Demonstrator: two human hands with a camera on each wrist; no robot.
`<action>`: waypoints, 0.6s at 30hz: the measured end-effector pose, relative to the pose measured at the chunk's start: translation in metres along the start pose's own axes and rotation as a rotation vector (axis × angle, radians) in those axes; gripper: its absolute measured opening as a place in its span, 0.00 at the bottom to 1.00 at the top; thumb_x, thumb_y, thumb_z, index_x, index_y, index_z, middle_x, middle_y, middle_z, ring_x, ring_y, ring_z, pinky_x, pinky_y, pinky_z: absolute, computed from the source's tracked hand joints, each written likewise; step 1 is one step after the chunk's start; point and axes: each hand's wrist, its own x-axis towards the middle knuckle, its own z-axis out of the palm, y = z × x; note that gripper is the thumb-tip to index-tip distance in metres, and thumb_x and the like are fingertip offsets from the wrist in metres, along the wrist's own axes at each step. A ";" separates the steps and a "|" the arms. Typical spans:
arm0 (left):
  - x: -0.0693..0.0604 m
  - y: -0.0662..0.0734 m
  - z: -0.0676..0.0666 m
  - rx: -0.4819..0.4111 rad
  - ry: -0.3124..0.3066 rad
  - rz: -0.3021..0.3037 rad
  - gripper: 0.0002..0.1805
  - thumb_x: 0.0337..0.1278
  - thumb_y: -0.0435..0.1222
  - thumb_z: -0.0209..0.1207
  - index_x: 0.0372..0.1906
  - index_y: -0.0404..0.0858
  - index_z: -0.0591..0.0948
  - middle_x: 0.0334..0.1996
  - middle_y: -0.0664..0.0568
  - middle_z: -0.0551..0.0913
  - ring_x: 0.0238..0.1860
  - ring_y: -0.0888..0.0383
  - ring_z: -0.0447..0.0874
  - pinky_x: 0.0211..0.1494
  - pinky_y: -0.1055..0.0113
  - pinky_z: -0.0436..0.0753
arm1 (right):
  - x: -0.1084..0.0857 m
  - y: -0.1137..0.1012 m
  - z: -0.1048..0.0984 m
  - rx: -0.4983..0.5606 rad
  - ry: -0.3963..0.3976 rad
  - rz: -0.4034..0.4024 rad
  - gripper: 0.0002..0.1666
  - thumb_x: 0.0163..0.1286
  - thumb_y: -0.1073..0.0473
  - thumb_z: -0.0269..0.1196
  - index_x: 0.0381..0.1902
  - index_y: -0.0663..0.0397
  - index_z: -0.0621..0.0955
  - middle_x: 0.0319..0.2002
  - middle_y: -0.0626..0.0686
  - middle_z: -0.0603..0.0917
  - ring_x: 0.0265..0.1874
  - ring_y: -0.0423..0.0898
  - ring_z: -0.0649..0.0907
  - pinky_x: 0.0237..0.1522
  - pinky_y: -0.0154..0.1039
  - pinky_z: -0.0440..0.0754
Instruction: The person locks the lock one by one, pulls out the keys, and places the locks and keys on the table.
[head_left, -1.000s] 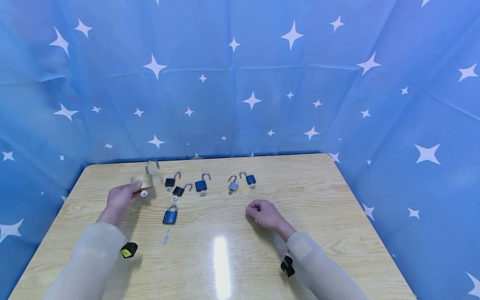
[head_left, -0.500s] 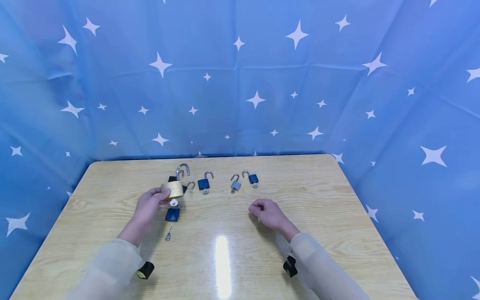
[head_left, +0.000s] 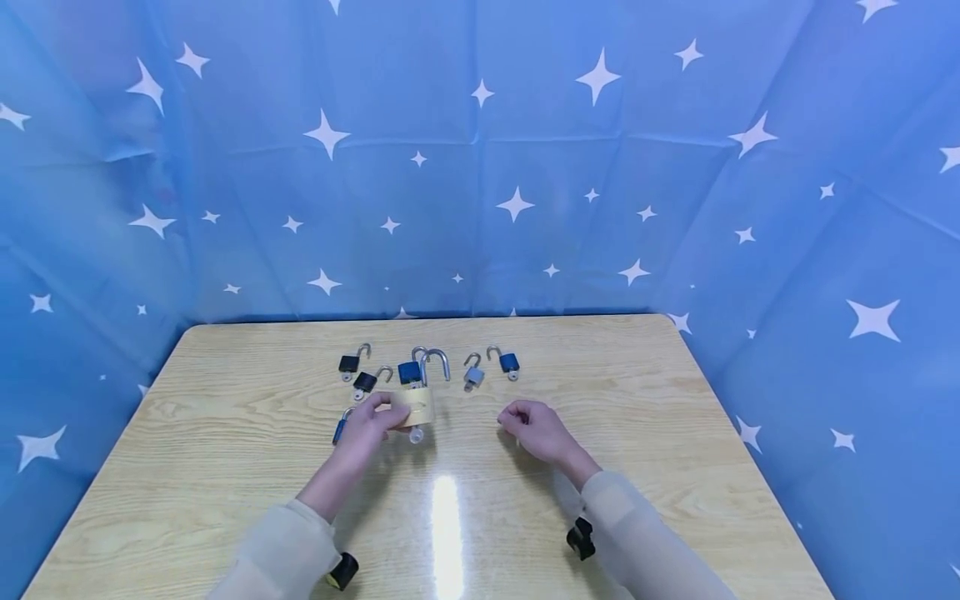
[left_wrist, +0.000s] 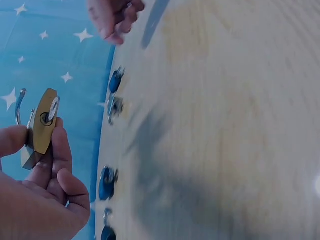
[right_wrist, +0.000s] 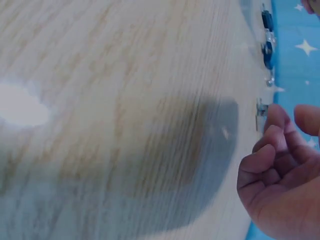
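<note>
My left hand [head_left: 365,431] pinches a brass padlock [head_left: 418,407] between thumb and fingers, above the table. Its shackle stands open at the top, and a key [left_wrist: 53,107] sits in its bottom face in the left wrist view. Behind it is a blue padlock [head_left: 408,373] with an open shackle, partly covered. Another blue padlock [head_left: 337,431] is mostly hidden by the left hand. My right hand [head_left: 536,427] rests apart at centre right, fingers loosely curled around nothing; the right wrist view shows the same bare fingers [right_wrist: 260,160].
Two black padlocks [head_left: 365,382] lie at the back left, shackles open and keys in. A small light-blue padlock [head_left: 475,377] and a blue padlock [head_left: 509,362] lie right of the brass one. A starred blue curtain [head_left: 480,208] borders the wooden table [head_left: 637,375].
My left hand has carried the brass padlock rightward from the table's left side to near the middle. The loose key on the table is now hidden by the left arm. The right hand stays put.
</note>
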 end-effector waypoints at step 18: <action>-0.007 -0.019 0.032 -0.028 -0.112 -0.019 0.26 0.65 0.44 0.58 0.61 0.35 0.70 0.54 0.39 0.81 0.52 0.47 0.82 0.55 0.50 0.75 | 0.015 -0.034 -0.004 0.125 0.002 -0.183 0.11 0.73 0.58 0.59 0.48 0.54 0.83 0.41 0.52 0.85 0.41 0.52 0.80 0.36 0.35 0.76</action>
